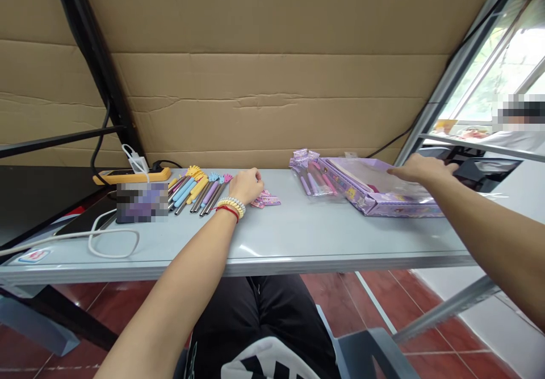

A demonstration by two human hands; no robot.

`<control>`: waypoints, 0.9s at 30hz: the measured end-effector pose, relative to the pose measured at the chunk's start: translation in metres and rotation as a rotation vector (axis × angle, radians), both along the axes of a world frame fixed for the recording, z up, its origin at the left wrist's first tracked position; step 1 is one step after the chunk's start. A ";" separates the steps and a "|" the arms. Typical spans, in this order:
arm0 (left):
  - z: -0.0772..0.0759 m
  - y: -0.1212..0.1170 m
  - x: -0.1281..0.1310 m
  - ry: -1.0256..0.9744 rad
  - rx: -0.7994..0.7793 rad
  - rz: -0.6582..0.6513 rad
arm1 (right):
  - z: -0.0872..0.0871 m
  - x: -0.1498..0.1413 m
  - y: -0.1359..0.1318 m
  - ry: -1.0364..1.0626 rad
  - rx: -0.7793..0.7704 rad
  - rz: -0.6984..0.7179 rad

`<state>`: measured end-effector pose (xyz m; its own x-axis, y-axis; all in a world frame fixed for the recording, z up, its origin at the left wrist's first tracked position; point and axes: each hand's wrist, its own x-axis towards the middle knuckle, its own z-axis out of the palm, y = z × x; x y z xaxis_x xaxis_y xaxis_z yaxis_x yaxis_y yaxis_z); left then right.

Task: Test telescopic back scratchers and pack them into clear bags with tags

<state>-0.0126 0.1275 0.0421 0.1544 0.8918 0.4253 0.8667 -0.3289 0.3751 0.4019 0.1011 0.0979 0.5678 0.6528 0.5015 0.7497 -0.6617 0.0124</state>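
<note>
My left hand (247,185) rests on the table with its fingers curled in. Their tips are partly hidden, so what they hold cannot be made out. Small pink printed packets (267,199) lie by that hand on its right. To its left is a row of slim metal-ended sticks (197,192) with yellow, blue and purple grips, some with hand-shaped tops. My right hand (421,170) is over the right end of a purple printed box (383,204), thumb and fingers apart. Whether it touches the box is unclear. Clear wrappers with purple and pink sticks (314,179) lie against the box's left side.
A yellow power strip (131,175) with a white charger stands at the back left, near a blurred phone-like object (142,203) and a looping white cable (113,254). Cardboard (272,72) walls the back. A grey metal post (455,67) rises at right, beyond which another person sits.
</note>
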 end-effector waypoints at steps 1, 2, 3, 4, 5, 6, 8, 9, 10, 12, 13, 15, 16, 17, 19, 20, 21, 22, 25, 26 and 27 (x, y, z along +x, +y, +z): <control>0.001 0.000 0.000 0.007 -0.013 0.008 | 0.002 -0.007 -0.001 0.024 -0.013 0.005; 0.001 -0.001 0.000 0.015 -0.024 0.015 | 0.004 -0.016 -0.003 0.031 -0.014 0.029; 0.001 -0.001 0.000 0.022 -0.033 0.023 | 0.007 -0.026 -0.005 0.017 -0.001 0.066; 0.002 -0.001 0.000 0.030 -0.041 0.032 | 0.009 -0.037 -0.005 -0.022 0.024 0.131; 0.002 -0.001 -0.001 0.041 -0.047 0.041 | 0.010 -0.049 -0.006 -0.054 0.042 0.202; 0.001 -0.001 -0.001 0.055 -0.056 0.050 | 0.011 -0.062 -0.005 -0.074 0.056 0.274; 0.001 -0.001 -0.002 0.099 -0.084 0.064 | 0.010 -0.090 0.000 -0.078 0.077 0.416; 0.001 -0.001 -0.002 0.125 -0.101 0.064 | 0.008 -0.105 0.003 -0.059 0.086 0.474; 0.001 0.000 -0.003 0.148 -0.117 0.065 | 0.005 -0.121 0.007 -0.036 0.096 0.534; 0.002 0.000 -0.005 0.177 -0.136 0.082 | -0.003 -0.155 0.014 0.019 0.108 0.663; 0.003 0.000 -0.006 0.183 -0.135 0.102 | -0.008 -0.172 0.018 0.049 0.095 0.736; 0.005 0.000 -0.009 0.188 -0.115 0.160 | -0.019 -0.206 0.024 0.079 0.060 0.853; 0.006 0.000 -0.011 0.199 -0.104 0.192 | -0.024 -0.221 0.027 0.090 0.029 0.907; 0.007 0.000 -0.014 0.215 -0.095 0.222 | -0.029 -0.235 0.029 0.099 -0.003 0.964; 0.007 0.001 -0.018 0.255 -0.086 0.280 | -0.040 -0.256 0.033 0.086 -0.094 1.095; 0.007 0.001 -0.021 0.272 -0.084 0.306 | -0.045 -0.264 0.035 0.077 -0.123 1.155; 0.007 0.002 -0.024 0.281 -0.082 0.333 | -0.051 -0.269 0.036 0.076 -0.137 1.199; 0.007 0.002 -0.027 0.279 -0.078 0.363 | -0.057 -0.272 0.037 0.085 -0.131 1.235; 0.010 0.004 -0.040 0.230 -0.093 0.462 | -0.072 -0.274 0.040 0.201 -0.056 1.281; 0.012 0.004 -0.045 0.206 -0.113 0.490 | -0.076 -0.273 0.041 0.266 -0.029 1.284; 0.014 0.005 -0.051 0.184 -0.135 0.511 | -0.078 -0.271 0.041 0.342 -0.005 1.278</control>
<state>-0.0634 0.1323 0.0560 -0.2510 0.9174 0.3088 0.9583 0.1906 0.2127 0.1309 0.1417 0.0197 -0.3479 0.8208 0.4531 0.8074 0.5079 -0.3001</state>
